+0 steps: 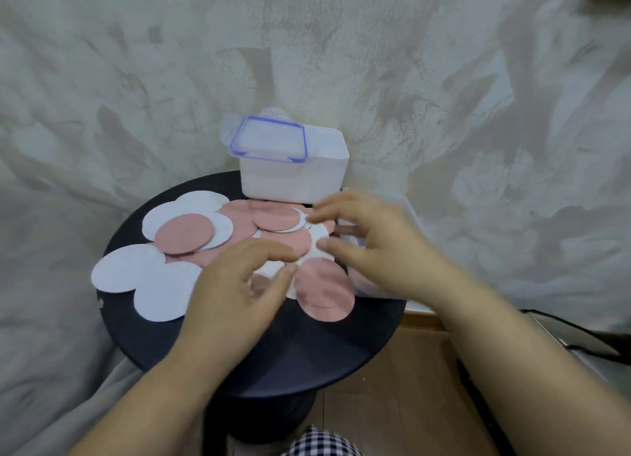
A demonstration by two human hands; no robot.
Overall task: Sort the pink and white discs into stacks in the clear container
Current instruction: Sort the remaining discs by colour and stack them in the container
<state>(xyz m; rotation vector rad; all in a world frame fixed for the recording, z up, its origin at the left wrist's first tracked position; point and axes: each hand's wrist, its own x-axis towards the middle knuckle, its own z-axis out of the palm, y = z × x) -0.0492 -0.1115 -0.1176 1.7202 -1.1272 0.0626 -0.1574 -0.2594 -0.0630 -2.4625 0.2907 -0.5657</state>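
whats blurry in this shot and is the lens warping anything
Head view: the left hand and right hand are smeared by motion blur, while the white discs and clear container stay fairly sharp. Head view again: the wide-angle lens stretches the picture toward its edges; the light is soft, with a faint shadow on the near pink disc.

The left hand [235, 284], right hand [379, 247] and both forearms [505, 349] are bare, with a black-and-white checked fabric garment [322, 442] below.

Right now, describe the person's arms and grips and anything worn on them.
Left grip and right grip are bare hands: no gloves, rings or watch visible. Both forearms are bare, no sleeves in view. Black-and-white checked fabric shows at the bottom edge.
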